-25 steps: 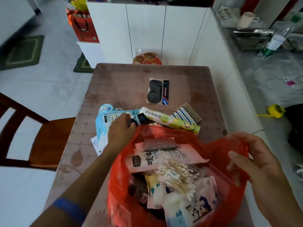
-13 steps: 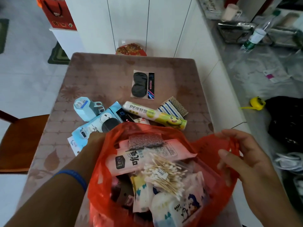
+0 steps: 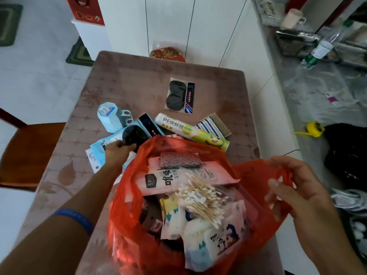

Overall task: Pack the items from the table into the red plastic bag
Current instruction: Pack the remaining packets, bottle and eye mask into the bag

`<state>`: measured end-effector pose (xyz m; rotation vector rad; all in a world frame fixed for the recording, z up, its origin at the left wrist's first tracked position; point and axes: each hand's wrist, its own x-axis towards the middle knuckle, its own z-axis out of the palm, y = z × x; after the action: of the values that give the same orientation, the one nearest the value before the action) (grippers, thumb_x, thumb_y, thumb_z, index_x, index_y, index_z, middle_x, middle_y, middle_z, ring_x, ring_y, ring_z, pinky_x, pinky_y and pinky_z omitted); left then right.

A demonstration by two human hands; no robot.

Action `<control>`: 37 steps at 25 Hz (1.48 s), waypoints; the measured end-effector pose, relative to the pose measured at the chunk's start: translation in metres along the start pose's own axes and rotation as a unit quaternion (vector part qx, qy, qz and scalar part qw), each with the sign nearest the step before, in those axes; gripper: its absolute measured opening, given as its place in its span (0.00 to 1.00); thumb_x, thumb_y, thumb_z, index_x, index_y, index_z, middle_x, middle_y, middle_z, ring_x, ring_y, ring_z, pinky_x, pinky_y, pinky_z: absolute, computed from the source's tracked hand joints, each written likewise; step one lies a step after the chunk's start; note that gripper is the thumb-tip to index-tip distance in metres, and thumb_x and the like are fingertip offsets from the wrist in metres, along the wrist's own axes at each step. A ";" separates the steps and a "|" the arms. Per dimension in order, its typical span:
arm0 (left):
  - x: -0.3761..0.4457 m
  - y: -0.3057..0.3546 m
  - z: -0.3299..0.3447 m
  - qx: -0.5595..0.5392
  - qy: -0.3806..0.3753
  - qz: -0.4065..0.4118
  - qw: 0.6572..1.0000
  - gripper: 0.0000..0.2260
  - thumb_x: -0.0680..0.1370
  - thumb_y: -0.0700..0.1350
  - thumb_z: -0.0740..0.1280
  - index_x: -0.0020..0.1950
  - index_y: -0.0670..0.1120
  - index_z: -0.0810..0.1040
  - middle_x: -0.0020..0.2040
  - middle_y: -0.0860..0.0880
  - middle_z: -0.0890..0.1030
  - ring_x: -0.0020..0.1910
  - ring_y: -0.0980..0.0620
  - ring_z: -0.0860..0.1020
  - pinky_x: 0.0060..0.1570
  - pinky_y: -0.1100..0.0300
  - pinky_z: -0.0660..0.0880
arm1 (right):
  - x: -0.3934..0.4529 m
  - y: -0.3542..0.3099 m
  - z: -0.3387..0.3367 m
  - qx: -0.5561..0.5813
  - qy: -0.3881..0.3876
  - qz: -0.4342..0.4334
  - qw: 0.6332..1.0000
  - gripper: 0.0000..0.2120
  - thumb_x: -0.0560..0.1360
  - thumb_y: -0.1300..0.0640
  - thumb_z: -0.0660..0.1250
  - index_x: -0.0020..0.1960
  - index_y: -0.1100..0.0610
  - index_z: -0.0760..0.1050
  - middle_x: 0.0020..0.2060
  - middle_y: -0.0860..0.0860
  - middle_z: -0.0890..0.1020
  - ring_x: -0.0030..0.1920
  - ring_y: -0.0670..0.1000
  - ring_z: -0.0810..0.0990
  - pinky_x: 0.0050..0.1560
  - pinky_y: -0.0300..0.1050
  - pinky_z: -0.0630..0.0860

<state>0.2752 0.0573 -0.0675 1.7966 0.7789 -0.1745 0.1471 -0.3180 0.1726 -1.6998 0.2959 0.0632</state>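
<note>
Surface (image 3: 127,84): brown patterned top, long axis running away from the camera, far end against white cabinets (image 3: 168,22). White tiled floor left of the surface; wooden chair (image 3: 33,147) pulled up at its left edge. Grey counter (image 3: 309,82) right of the surface, carrying one clear bottle (image 3: 319,50) and clutter too blurred to identify. One yellow tape measure (image 3: 314,128) on the counter's near part.

Red bag (image 3: 248,171): at the near end of the surface, mouth open upward, filling most of the near view. It hides the near part of the surface and the lower edges of the packets behind it. Inside: one pink packet, one bundle of cotton swabs (image 3: 200,197), one grey scrubber, several wipe packs; exact count of packs not clear.

On the surface beyond the bag, largest first: one blue packet (image 3: 111,140) with a dark round window, just left of the bag; one cling film roll (image 3: 190,131) touching the bag's far rim; one light blue cup holder (image 3: 109,117); one eye mask card (image 3: 179,95), apart, toward the surface centre; one striped cloth pack (image 3: 214,126) right of the roll.

Left hand (image 3: 119,153): left of the bag, fingers curled onto the blue packet; grip partly hidden.
Right hand (image 3: 294,187): right of the bag, fingers pinching the bag's red handle, holding the mouth wide.
</note>
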 end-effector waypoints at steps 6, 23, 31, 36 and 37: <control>-0.174 0.127 -0.022 -0.061 -0.112 0.451 0.883 0.07 0.71 0.37 0.71 0.43 0.46 0.76 0.50 0.47 0.84 0.51 0.51 0.82 0.51 0.59 0.78 | -0.003 -0.008 -0.013 0.063 0.029 -0.005 0.998 0.23 0.73 0.73 0.63 0.56 0.48 0.77 0.41 0.49 0.81 0.25 0.50 0.71 0.21 0.41 0.68; -0.040 0.151 0.120 0.399 -0.138 0.303 0.854 0.23 0.75 0.44 0.68 0.70 0.47 0.72 0.68 0.45 0.75 0.66 0.45 0.73 0.64 0.53 0.68 | -0.001 -0.014 -0.011 0.085 -0.029 -0.014 0.996 0.24 0.68 0.74 0.67 0.54 0.47 0.79 0.51 0.52 0.83 0.23 0.54 0.69 0.23 0.42 0.70; 0.005 0.117 0.175 0.699 -0.112 0.376 0.598 0.29 0.71 0.57 0.71 0.69 0.52 0.68 0.66 0.44 0.72 0.66 0.41 0.68 0.64 0.46 0.65 | 0.004 -0.004 -0.025 0.062 -0.002 -0.025 0.998 0.24 0.64 0.68 0.66 0.54 0.47 0.79 0.53 0.50 0.83 0.23 0.55 0.68 0.24 0.42 0.70; -0.032 0.142 0.130 0.562 -0.045 0.439 0.700 0.27 0.67 0.52 0.74 0.63 0.49 0.70 0.59 0.45 0.79 0.57 0.41 0.73 0.56 0.48 0.69 | 0.004 -0.009 -0.021 0.095 0.003 -0.014 0.995 0.23 0.62 0.67 0.69 0.54 0.49 0.79 0.55 0.53 0.82 0.23 0.55 0.64 0.21 0.44 0.64; -0.045 0.157 0.110 0.498 -0.015 0.441 0.746 0.25 0.65 0.50 0.75 0.59 0.48 0.71 0.55 0.44 0.80 0.53 0.40 0.74 0.51 0.49 0.71 | 0.003 -0.010 -0.023 0.106 -0.007 -0.015 0.994 0.24 0.62 0.68 0.68 0.55 0.50 0.79 0.56 0.54 0.82 0.23 0.55 0.63 0.21 0.44 0.62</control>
<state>0.3599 -0.0859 0.0383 2.9679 -0.4049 0.0410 0.1492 -0.3393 0.1857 -1.4923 0.2576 0.0201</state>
